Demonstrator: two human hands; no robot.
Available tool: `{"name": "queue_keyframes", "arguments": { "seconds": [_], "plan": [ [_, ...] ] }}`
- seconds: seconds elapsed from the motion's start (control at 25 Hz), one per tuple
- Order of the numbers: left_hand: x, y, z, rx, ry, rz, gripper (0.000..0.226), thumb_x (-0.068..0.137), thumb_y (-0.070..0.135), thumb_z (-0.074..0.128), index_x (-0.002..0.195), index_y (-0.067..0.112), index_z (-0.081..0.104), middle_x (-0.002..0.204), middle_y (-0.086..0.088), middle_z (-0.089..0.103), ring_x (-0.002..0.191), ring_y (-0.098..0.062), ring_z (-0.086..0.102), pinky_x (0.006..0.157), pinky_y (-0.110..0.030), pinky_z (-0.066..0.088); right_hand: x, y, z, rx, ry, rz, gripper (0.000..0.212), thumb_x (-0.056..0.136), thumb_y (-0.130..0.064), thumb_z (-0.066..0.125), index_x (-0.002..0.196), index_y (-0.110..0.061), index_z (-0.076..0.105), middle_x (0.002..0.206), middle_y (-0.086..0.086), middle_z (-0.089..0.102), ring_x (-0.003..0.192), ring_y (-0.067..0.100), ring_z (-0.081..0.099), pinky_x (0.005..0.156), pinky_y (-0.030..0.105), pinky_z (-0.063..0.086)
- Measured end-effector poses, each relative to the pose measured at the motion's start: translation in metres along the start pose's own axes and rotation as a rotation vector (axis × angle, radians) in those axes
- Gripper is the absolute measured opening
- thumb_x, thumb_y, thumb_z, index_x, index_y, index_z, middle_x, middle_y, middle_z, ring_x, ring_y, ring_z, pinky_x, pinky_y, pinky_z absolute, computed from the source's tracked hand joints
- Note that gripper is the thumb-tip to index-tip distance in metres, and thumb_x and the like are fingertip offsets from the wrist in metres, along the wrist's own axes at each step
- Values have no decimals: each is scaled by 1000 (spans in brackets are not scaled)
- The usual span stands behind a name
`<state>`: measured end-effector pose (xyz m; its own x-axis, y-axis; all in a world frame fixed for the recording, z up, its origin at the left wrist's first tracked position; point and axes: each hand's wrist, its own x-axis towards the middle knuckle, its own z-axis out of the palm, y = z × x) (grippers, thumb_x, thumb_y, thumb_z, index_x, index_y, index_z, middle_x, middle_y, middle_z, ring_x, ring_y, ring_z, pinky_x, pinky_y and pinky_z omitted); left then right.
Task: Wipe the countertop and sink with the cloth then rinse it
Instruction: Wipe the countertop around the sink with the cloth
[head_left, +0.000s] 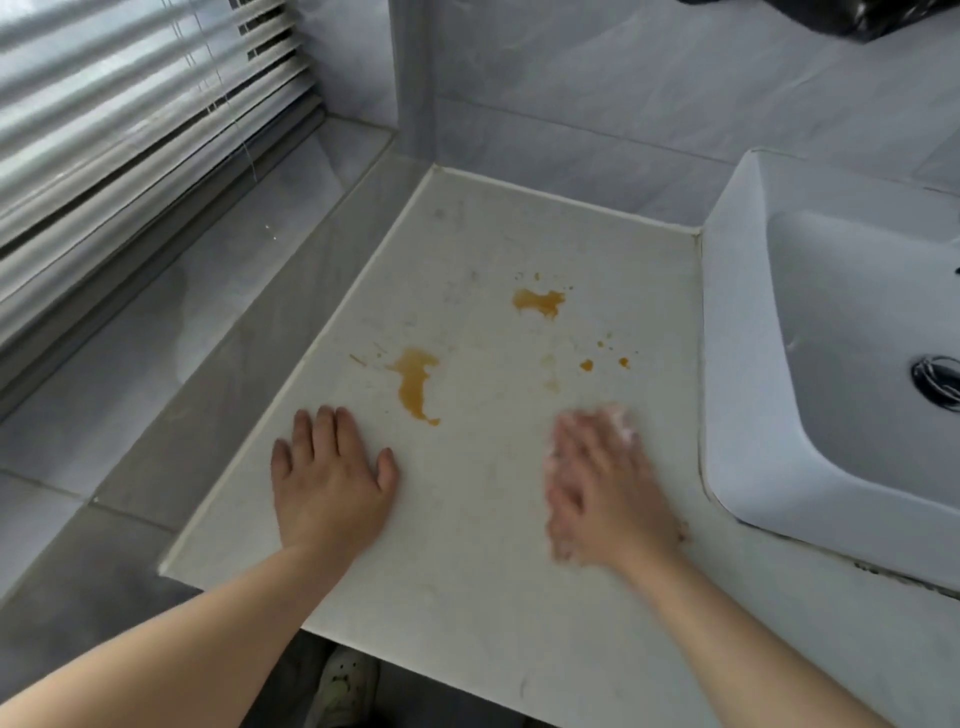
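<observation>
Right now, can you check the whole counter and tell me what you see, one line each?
Surface: white countertop with orange stains not yet wiped.
Job's things: whitish cloth peeking out under the right fingers, blurred; white sink at the right.
Clutter: nothing seen.
Hands: left hand flat on the countertop; right hand blurred, flat over the cloth.
Cables: nothing seen.
Surroundings: window blinds, grey tiled wall, a shoe below.

Bare forearms (171, 639) and one pale lace-up sneaker (340, 686).
</observation>
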<state>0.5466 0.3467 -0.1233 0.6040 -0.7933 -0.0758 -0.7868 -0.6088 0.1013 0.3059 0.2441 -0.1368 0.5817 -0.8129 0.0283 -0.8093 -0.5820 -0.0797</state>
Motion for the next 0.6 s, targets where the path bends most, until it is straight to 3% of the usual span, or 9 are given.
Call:
{"name": "queue_keyframes", "arguments": {
  "seconds": [0.08,0.16,0.2,0.28,0.36,0.44,0.52,0.6],
  "plan": [
    [4,-6,2,43,14,78,80,79,53,20,129,-4,46,133,-21,49,129,-40,38,100,-50,32,20,34,-4,26,6,376,66,89,-46,22,148,-17,29,158,4,22,145,26,16,116,43,7],
    [6,-10,3,46,22,109,81,79,55,18,131,-2,45,135,-20,47,132,-37,35,104,-49,28,30,18,1,32,77,592,67,89,-42,23,146,-9,33,154,13,29,143,33,22,115,50,12],
    [7,-10,2,35,31,111,83,79,56,15,135,0,40,140,-19,41,136,-34,28,109,-47,21,25,-4,4,35,132,539,66,86,-40,26,140,-6,43,148,16,39,138,36,33,112,52,16],
    [7,-12,4,32,24,116,89,76,60,6,143,6,26,151,-13,24,143,-27,10,114,-43,3,-2,-49,10,50,102,221,62,82,-39,35,130,-7,56,139,13,52,130,34,47,106,50,22],
    [7,-12,3,-3,14,124,88,76,60,-1,148,10,11,157,-8,7,144,-21,-5,114,-38,-9,-31,-74,4,41,43,-138,61,82,-41,41,135,-12,52,142,6,49,133,29,43,106,46,25],
    [10,-14,2,-74,27,118,77,84,54,5,149,12,9,158,-4,2,144,-17,-8,114,-35,-11,-18,-77,0,56,48,-332,61,84,-44,42,139,-17,46,145,2,46,137,25,37,109,43,23],
    [13,-21,-1,-132,35,131,70,87,48,6,148,15,15,157,-1,8,144,-14,-2,114,-31,-7,15,-93,3,27,-20,-415,57,88,-42,36,140,-19,45,147,0,44,139,24,35,111,41,19],
    [17,-36,-1,-127,36,208,74,84,49,1,147,17,23,155,1,18,143,-13,9,112,-27,-1,55,-118,5,54,-100,-477,61,90,-41,21,145,-20,36,153,0,34,143,23,24,116,39,5]
  ]
}}
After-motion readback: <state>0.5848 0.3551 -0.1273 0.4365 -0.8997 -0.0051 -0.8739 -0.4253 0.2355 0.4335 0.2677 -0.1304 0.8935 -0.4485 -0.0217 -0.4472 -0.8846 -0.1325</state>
